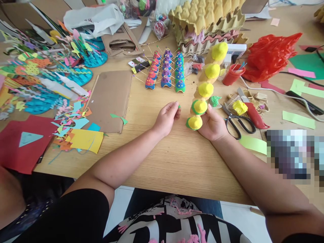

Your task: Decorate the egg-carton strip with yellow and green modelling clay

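My right hand (214, 125) holds a strip of egg carton (205, 90) by its near end. Its bumps are topped with yellow clay, and green clay lies around the two nearest ones. To the left, my left hand (167, 116) pinches a small bit of green clay (179, 106) between thumb and fingertips, apart from the strip. A lump of green clay (215, 101) rests just beyond my right hand, and a yellow lump (239, 107) lies on a wrapper to the right. Three finished-looking carton caterpillars, red-blue (153, 71), purple (166, 69) and green-blue (179, 72), stand behind my hands.
Black scissors (236, 120) and a red-handled knife (253, 113) lie right of my right hand. Farther back are a red cup (233, 74), a red bag (272, 55) and stacked egg trays (205, 20). Cardboard (110, 98) and paper scraps lie left. Another person's arm (10, 199) shows lower left.
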`<state>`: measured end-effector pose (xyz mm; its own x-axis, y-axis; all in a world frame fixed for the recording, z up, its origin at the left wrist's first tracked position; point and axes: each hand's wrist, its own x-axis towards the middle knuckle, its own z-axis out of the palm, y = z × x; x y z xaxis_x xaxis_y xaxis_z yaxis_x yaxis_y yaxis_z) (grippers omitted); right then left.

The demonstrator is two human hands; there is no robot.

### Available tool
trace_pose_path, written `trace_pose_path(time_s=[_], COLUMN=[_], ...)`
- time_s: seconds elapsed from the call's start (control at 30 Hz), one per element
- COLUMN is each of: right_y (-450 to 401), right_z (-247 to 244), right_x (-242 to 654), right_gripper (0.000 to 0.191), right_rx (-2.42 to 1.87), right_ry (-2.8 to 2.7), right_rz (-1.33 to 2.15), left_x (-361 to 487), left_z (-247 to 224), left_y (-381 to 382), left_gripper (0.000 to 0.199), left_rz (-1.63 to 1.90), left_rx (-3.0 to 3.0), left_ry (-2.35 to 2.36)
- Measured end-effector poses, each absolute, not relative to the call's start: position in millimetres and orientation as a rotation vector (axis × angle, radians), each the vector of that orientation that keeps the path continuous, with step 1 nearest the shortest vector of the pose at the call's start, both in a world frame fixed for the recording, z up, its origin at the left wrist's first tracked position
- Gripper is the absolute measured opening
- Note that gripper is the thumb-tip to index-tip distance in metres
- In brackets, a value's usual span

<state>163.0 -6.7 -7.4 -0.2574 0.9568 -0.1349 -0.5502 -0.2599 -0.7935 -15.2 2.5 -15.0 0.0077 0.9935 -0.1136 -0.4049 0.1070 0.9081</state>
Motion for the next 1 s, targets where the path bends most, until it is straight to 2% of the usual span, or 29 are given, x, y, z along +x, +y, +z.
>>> trace_pose_path(time_s=[0.33,0.83,1.0], right_y=[-10,-16,-16], right_z=[-4,0,-1], right_x=[164,164,165], right_gripper=[0.026,0.037,0.034], right_rx=[-0.762,-0.749,-0.759], right_ry=[-0.775,-0.837,-0.804], right_rz=[1.790,1.879,1.847], left_x=[-18,-20,-18], left_z=[-26,-9,-6], left_y=[2,-9,-12], left_gripper=[0.058,0.071,0.074], left_rz=[1.306,1.074,1.055], left_rx=[1.087,1.461,1.481], left_ry=[0.978,1.032,1.038])
